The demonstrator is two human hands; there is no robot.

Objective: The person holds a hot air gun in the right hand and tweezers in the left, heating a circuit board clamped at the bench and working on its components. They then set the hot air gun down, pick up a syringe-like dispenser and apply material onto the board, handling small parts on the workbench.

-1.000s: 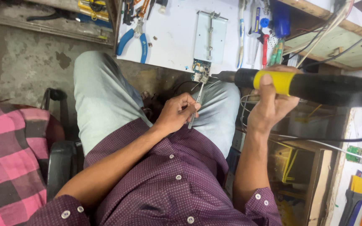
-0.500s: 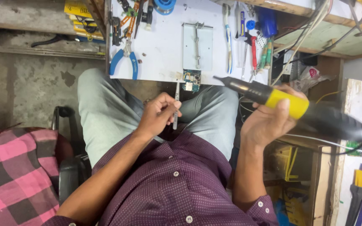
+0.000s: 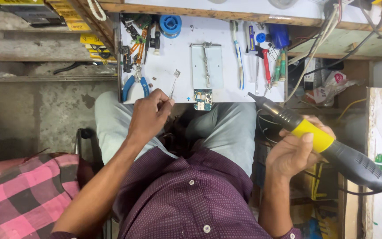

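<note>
Tweezers (image 3: 173, 83) in left hand (image 3: 149, 116) — hot-air gun (image 3: 321, 142) in right hand (image 3: 295, 152).

Electronics repair workshop: pliers (image 3: 135, 84), screwdrivers (image 3: 266, 62), circuit board (image 3: 203, 99) on workbench (image 3: 173, 53).

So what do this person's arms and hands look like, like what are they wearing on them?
Both hands, the left hand and the right hand, are bare, with no gloves, and no rings or watch are visible. The forearms are uncovered too. The dark purple shirt has a fine dotted pattern and pale buttons, with its sleeves ending near the elbows at the picture's bottom edge.
</note>
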